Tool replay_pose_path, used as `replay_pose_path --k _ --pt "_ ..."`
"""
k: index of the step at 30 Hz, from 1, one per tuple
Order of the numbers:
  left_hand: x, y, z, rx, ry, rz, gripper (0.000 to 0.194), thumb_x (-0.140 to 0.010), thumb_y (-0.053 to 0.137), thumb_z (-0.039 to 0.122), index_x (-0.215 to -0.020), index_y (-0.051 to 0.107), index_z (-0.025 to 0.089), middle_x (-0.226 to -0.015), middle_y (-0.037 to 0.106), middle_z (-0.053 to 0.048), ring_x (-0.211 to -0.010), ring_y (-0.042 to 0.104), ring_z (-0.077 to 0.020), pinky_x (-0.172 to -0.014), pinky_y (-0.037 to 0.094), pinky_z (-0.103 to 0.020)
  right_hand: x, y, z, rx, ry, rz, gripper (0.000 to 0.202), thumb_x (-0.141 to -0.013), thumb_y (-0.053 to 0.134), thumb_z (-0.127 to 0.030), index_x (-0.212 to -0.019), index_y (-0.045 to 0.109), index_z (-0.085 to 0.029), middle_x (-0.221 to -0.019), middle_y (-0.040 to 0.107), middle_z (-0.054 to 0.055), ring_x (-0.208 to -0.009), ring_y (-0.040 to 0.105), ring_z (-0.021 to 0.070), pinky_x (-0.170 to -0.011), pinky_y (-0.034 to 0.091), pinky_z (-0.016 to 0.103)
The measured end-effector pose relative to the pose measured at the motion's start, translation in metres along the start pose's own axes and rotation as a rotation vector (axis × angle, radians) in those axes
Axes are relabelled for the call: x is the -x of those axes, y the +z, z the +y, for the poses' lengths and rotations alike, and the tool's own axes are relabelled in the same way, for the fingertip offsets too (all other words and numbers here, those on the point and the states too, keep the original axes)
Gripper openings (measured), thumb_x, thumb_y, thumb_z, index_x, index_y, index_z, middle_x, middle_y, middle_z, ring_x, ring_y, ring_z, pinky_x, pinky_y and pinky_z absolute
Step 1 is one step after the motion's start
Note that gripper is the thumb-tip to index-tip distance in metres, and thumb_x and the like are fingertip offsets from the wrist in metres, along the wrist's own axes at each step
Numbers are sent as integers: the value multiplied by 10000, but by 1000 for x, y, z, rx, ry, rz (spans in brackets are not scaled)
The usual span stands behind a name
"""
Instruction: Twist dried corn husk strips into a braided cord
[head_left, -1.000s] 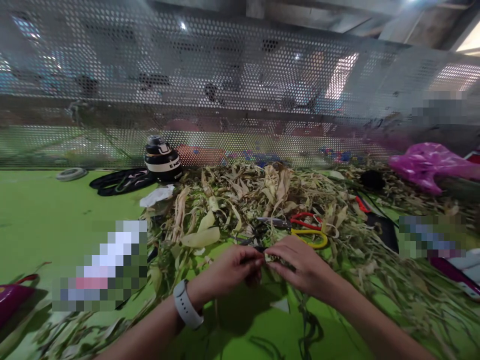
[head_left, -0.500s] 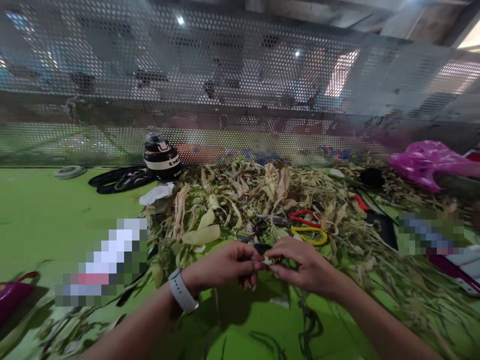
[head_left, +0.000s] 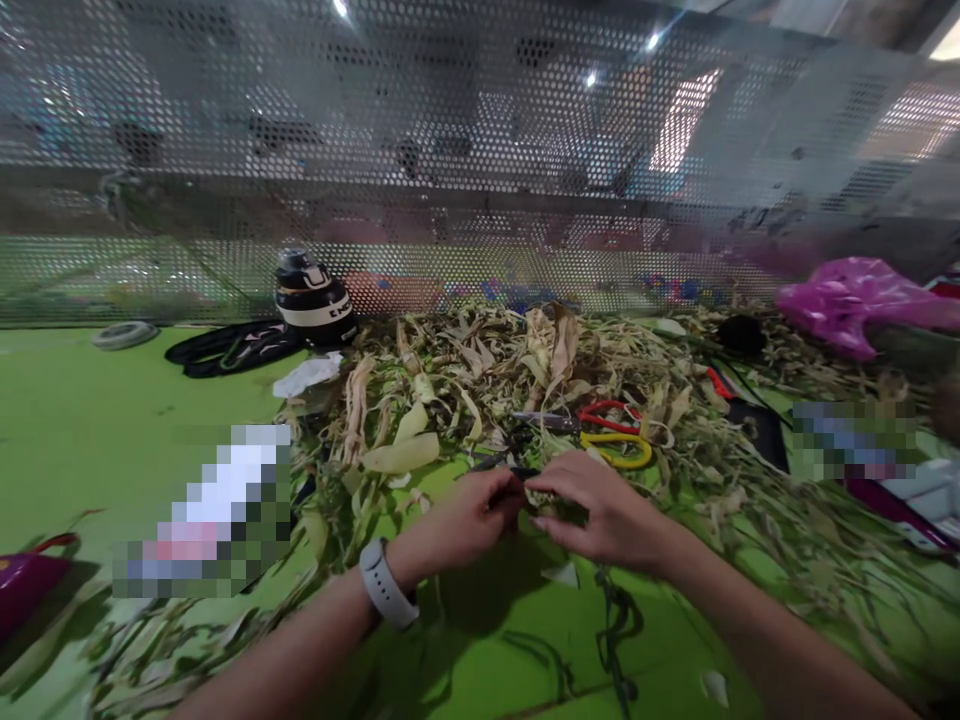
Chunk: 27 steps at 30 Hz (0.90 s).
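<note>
My left hand [head_left: 484,517], with a pale watch on its wrist, has its fingers curled and nearly meets my right hand [head_left: 596,510]. Whatever lies in the left fingers is hidden. The right hand's fingers and thumb are bent round with a small gap at the tips; what they grip is too dark to make out. A dark green stem [head_left: 616,630] shows below the right hand. Just beyond the hands lie scissors with red and yellow handles [head_left: 616,452], against a heap of dried husks and leaves [head_left: 480,370]. A pale scrap [head_left: 562,574] rests beneath the hands.
A black bottle with a white band [head_left: 319,305] stands at the back left, by a black strap-like item [head_left: 232,345] and crumpled tissue [head_left: 307,375]. A perforated metal screen [head_left: 450,130] rises behind. A pink plastic bag [head_left: 847,305] lies at right, a purple item [head_left: 30,590] at left.
The hands have drawn slightly apart at the fingertips, and the pale bit between them no longer shows. A pale scrap now shows at the lower right. The view has shifted slightly.
</note>
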<state>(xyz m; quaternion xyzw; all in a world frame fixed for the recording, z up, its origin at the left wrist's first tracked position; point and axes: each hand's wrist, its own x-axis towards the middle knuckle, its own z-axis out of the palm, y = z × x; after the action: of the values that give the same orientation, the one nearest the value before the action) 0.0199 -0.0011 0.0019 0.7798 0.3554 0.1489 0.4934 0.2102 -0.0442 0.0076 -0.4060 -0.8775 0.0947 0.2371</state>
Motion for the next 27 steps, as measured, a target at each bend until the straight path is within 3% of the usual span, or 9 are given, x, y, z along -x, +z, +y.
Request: replay_pose_path --k 4,9,15,20,27 --pt "-2 -1 -5 79 33 -2 154 -814 433 276 -737 522 177 -662 534 13 -615 472 -122 -594 379 -224 -4 -6 2 5 15 19 325 -751 588 -190 -1077 589 -178 -1012 621 86 -961 520 215 -874 373 384" --pt "-4 -5 -10 259 -26 -96 188 -793 489 341 -765 530 160 -607 441 47 -522 366 -86 -491 299 -200 -7 -7 7 -40 -3 74 215 -760 575 -166 -962 645 -178 -919 648 70 -872 557 186 -827 402 359" --pt "-4 -6 -14 340 -41 -170 228 -758 548 371 -748 534 144 -605 416 55 -517 328 -69 -472 259 -189 -6 -10 6 -89 -10 -30 213 -766 577 -168 -972 625 -189 -938 650 54 -908 558 180 -897 375 373" --pt "-1 -6 -13 330 -3 -199 196 -738 565 342 -723 529 150 -621 435 52 -538 350 -73 -512 296 -197 -5 -9 2 -57 3 -55 202 -722 589 -125 -918 629 -158 -853 634 54 -832 548 173 -842 404 355" --pt "0 3 -15 206 -13 -99 196 -741 523 344 -738 552 150 -595 463 44 -519 379 -87 -493 317 -204 -6 -4 7 -118 -51 -39 199 -765 572 -138 -949 644 -160 -881 647 61 -846 569 156 -805 435 309"
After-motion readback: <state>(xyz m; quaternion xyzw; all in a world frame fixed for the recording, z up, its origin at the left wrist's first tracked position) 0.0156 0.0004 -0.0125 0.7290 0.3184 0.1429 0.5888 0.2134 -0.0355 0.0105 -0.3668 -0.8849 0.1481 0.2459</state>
